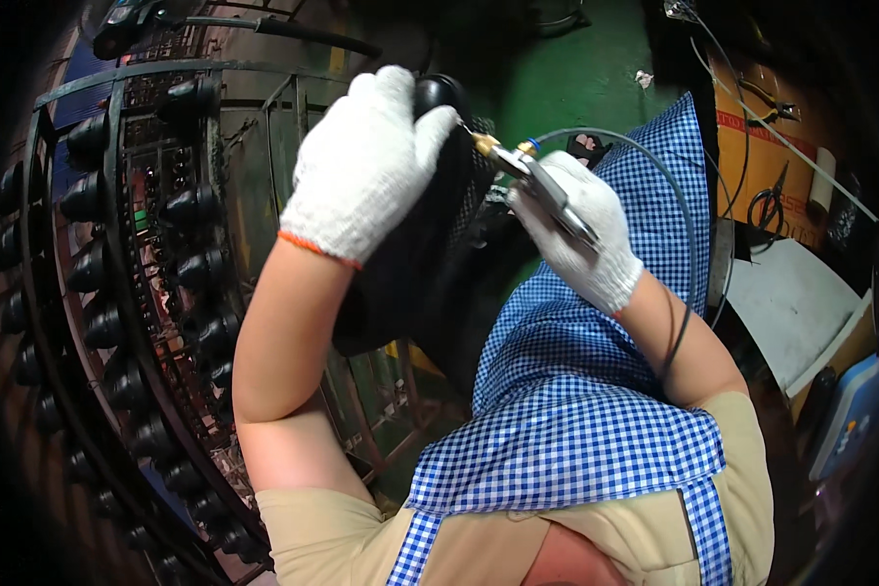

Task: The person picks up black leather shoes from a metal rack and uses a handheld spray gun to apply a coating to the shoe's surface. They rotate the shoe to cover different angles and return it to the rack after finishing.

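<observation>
My left hand, in a white knitted glove with an orange cuff, is closed round a glossy black rounded part. Its fingers lie over the far side, and the thumb points toward the tool. The part's lower portion merges with dark material below, so its full shape is hidden. In my gloved right hand is a silver air gun with a brass nozzle and a blue fitting. The nozzle tip sits close to my left thumb, beside the black part. From the gun, a dark hose curves over my right forearm.
On the left stands a metal rack holding rows of black bell-shaped parts. Pliers, black-handled scissors and a cardboard box lie at the right, above a white sheet. My blue checked apron covers my lap.
</observation>
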A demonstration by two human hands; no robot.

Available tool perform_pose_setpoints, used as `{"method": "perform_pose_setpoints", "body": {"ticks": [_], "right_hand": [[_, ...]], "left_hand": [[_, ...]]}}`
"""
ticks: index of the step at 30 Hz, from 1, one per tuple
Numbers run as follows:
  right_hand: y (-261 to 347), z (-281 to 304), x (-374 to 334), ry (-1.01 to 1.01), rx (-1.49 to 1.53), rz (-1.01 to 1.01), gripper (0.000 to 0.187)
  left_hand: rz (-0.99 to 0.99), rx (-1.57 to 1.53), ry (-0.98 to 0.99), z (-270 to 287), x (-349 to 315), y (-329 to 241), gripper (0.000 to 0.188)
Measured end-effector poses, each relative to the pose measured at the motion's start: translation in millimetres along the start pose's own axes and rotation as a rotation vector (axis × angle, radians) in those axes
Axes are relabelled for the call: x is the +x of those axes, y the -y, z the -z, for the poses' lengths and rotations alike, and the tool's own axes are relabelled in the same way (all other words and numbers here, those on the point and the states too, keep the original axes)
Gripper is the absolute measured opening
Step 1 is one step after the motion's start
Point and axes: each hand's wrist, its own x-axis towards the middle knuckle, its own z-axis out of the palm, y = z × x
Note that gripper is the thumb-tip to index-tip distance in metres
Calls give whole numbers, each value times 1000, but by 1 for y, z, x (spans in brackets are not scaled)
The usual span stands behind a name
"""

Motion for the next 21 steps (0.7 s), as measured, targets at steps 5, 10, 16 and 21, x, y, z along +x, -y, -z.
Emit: {"method": "perform_pose_setpoints", "body": {"ticks": [5,10,16,21], "right_hand": [[7,-23,4,56,-21,-88,19],[5,-25,3,29,-27,-37,21],[-8,-11,27,69,83,-66,23],[-11,-15,31,54,151,-114,27]], "left_hand": [[224,-109,151,3,7,28,61],[269,-122,43,-10,-1,47,58],[201,-138,-21,-11,-5,41,58],[143,-165,-44,-13,-3,34,55]]}}
